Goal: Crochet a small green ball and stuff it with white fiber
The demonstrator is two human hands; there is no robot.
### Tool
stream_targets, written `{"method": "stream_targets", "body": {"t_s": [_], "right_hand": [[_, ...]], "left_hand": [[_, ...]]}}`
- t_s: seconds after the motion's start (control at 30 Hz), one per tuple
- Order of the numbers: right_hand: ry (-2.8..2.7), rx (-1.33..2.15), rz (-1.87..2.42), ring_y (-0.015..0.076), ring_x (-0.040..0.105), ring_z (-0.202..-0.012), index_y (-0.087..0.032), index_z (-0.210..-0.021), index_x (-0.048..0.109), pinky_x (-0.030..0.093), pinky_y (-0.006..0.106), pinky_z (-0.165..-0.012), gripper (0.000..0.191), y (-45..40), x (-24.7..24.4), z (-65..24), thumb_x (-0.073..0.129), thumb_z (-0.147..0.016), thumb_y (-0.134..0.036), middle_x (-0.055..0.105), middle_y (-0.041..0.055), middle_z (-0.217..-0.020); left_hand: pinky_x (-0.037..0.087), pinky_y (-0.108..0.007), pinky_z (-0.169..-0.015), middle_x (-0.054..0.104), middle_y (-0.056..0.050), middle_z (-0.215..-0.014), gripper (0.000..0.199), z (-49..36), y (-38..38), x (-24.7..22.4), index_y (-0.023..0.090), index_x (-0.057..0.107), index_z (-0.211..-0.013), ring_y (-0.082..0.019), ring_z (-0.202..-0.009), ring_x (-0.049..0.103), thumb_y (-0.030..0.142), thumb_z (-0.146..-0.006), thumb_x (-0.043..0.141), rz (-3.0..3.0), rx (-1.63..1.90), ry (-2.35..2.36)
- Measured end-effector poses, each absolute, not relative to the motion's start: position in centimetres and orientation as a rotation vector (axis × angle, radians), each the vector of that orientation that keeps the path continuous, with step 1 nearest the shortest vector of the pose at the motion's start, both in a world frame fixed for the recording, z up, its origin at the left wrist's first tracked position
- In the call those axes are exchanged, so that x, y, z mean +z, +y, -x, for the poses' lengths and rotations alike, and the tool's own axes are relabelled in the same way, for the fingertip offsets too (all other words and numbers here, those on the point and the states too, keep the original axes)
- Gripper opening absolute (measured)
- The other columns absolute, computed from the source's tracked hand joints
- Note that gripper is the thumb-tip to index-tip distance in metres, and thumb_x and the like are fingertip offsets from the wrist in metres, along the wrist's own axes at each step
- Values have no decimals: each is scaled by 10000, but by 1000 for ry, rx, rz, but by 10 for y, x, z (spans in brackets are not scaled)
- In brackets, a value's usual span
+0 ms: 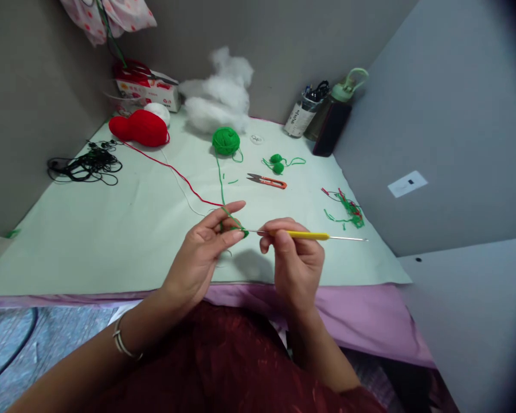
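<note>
Pinching a small green piece (246, 233) above the surface (155, 252), left hand (200, 246) closed on it, green yarn (221, 182) running over its fingers; right hand (298, 258) closed round yellow crochet hook (305, 235), tip at the piece. Piece looks early-stage, only a tiny bit visible, plenty of yarn left on green ball (226, 141). Two little green bobbles (278, 168) near orange snips (270, 182) look done, loose tails untrimmed. Stuffing (221, 100) lies apart, seemingly unused here.
</note>
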State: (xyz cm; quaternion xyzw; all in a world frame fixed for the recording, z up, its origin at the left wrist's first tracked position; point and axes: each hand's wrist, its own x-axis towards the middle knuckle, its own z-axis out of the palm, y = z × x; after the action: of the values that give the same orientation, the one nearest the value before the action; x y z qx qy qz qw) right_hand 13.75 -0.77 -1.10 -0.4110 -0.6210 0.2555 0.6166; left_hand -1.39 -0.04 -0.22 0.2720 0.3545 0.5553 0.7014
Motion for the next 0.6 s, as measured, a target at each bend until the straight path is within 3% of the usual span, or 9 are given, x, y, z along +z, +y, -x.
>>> {"method": "stream_targets", "body": {"t_s": [0.17, 0.27, 0.37, 0.6], "right_hand": [[-1634, 151, 926, 199, 721, -932, -293, -1131, 787, 612, 365, -760, 264, -9, -17, -134, 667, -963, -129, 759, 59, -1033], [-1477, 376, 939, 175, 699, -821, -267, -1055, 787, 583, 345, -703, 211, -8, -14, -138, 623, -991, -151, 750, 38, -921], [-1309, 669, 925, 143, 642, -693, -240, -973, 776, 537, 316, -625, 173, -7, -11, -139, 608, -1013, -241, 716, 23, -847], [-1281, 819, 950, 136, 650, -743, -261, -991, 786, 544, 306, -700, 145, -8, -16, -135, 641, -1002, -271, 753, 10, -902]], "left_hand": [[518, -233, -857, 697, -3, -849, 473, 10, -3, -1, 201, 771, -1266, -120, -829, 630, 192, -800, 854, -483, 1068, 684], [528, -238, -871, 668, 1, -834, 407, 15, 0, -1, 173, 794, -1214, -102, -781, 603, 191, -811, 844, -428, 1053, 693], [495, -204, -845, 673, 13, -869, 408, 17, 0, -1, 227, 797, -1218, -93, -801, 583, 176, -816, 848, -547, 1152, 748], [455, -240, -906, 709, -11, -996, 390, 14, -11, -5, 298, 784, -1252, -142, -971, 610, 253, -868, 825, -760, 1149, 783]]}}
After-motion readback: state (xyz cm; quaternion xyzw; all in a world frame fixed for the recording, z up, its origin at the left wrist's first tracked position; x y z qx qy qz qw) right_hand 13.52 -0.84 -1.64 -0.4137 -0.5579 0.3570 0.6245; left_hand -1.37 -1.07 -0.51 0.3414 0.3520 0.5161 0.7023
